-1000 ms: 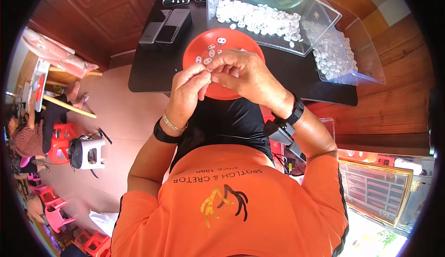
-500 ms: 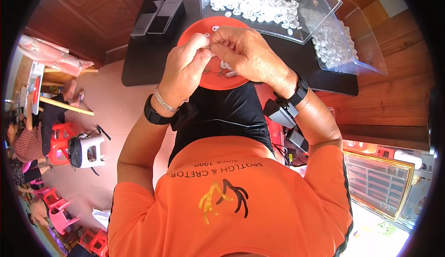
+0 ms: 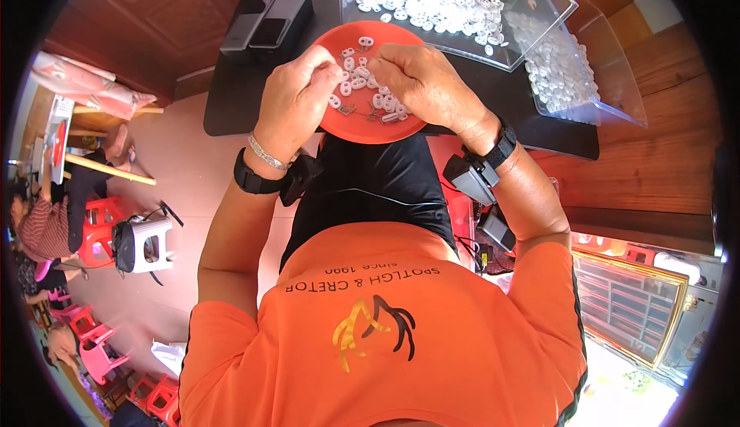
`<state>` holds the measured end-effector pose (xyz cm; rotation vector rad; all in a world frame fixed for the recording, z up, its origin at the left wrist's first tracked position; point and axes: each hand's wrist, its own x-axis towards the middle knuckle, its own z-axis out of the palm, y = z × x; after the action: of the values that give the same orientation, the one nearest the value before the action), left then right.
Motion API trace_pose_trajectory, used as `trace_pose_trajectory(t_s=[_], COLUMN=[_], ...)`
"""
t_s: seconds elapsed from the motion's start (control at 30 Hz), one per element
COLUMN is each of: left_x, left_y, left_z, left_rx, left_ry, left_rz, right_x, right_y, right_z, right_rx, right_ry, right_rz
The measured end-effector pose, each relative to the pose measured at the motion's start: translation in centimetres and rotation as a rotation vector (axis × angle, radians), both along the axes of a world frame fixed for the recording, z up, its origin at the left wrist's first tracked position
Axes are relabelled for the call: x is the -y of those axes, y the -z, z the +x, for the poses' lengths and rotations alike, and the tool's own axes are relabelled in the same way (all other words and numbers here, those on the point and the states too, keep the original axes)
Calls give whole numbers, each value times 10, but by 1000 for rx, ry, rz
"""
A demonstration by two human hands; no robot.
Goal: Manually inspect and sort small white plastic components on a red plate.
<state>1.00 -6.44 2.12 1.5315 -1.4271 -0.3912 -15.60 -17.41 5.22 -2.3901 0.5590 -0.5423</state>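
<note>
Currently, the left hand (image 3: 301,92) and the right hand (image 3: 424,84) are hovering apart over a red plate (image 3: 366,128), each bending in from its own side. On the left hand, the thumb and forefinger are coming together in a narrow pinch, and I cannot tell whether a small piece is sitting between the tips. The right hand is curling its fingers inward with the thumb close by, and its fingertips are hiding, so I cannot tell what it is holding. Between and below the hands, small white pieces (image 3: 358,83) with dark holes are lying scattered on the plate, and thin metal bits (image 3: 347,109) are resting among them. The plate is standing at the near edge of a black table (image 3: 231,111), partly jutting over the person's black trousers (image 3: 370,188). Behind it, a clear box (image 3: 528,38) is holding a heap of similar white pieces, and to its right a clear bin (image 3: 620,99) is holding many more. Two grey, phone-like devices (image 3: 280,20) are lying side by side toward the table's left. Farther left, a white stool (image 3: 160,243) is standing on the floor.
</note>
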Motion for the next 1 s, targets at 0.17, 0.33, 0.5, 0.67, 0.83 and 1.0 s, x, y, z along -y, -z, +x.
trace_pose_trajectory(t_s=[0.17,0.33,0.5,0.67,0.83,1.0], left_x=[0,4,0,-3,-3,0], left_y=[-5,4,2,-3,0,9], left_z=[-15,-10,-12,-8,2,7], left_rx=[72,-27,-141,-281,-219,-122], left_ry=[123,156,174,178,115,47], left_rz=[42,-79,-36,48,36,35], right_x=[4,0,-6,-3,5,10], right_y=[19,11,4,8,4,0], right_z=[6,6,2,3,0,-7], right_rx=[163,127,102,150,118,-60], right_ry=[-112,-98,-96,-85,-59,-29], right_rz=[399,504,378,205,-32,-108])
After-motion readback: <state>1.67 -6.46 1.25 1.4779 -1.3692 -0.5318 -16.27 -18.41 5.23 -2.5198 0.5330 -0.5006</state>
